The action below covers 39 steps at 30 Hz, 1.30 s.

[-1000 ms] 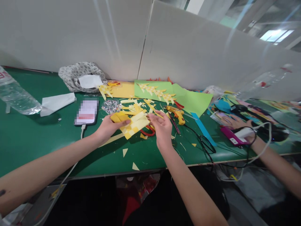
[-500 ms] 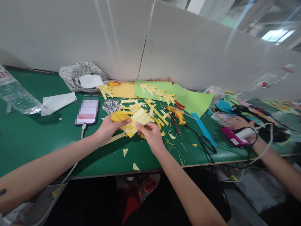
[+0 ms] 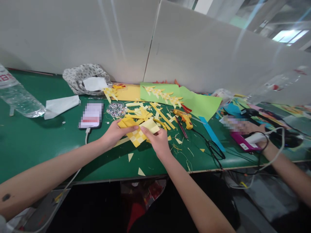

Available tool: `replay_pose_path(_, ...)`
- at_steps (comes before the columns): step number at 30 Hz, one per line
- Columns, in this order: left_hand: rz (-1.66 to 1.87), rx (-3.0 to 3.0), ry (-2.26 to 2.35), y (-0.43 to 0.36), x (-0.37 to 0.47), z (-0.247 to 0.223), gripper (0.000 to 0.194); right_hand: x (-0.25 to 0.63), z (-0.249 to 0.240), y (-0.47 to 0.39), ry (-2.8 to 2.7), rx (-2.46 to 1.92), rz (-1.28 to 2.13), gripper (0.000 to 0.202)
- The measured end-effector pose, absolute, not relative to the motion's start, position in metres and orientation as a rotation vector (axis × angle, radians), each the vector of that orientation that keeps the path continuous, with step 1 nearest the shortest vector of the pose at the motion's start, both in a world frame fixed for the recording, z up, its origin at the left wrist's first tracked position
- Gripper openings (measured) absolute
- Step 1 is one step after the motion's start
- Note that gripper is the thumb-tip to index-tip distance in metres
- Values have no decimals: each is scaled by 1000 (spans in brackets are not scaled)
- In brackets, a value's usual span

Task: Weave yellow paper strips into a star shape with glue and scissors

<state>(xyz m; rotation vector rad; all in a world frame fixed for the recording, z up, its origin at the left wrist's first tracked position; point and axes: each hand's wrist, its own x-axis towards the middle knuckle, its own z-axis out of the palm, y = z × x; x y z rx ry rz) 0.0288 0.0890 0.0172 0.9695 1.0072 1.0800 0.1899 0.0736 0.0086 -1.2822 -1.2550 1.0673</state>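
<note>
Between my two hands is a woven piece of paper strips, checkered in dark and pale yellow. My left hand pinches its left side, thumb on top of the darker strips. On the right, my right hand grips the pale strips, its thumb close to the other thumb. The fingers beneath the paper are hidden. Just behind lie loose yellow paper strips and scraps. Woven yellow paper fish shapes rest on a green sheet at the back.
A yellow glue gun, a dark red pen-like tool and a blue strip lie to the right. A phone on a cable and a plastic bottle are at left. Another person's hand holds a phone at right.
Both thumbs have come closer together over the woven paper, and the pale strips now lie flatter under my right thumb. The view has shifted slightly.
</note>
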Motion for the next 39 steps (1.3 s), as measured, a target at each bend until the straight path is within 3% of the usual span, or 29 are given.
replay_pose_path(39,1020,1062,995,93,22,11,27,191,14,76,-1137,-1193,1147,34)
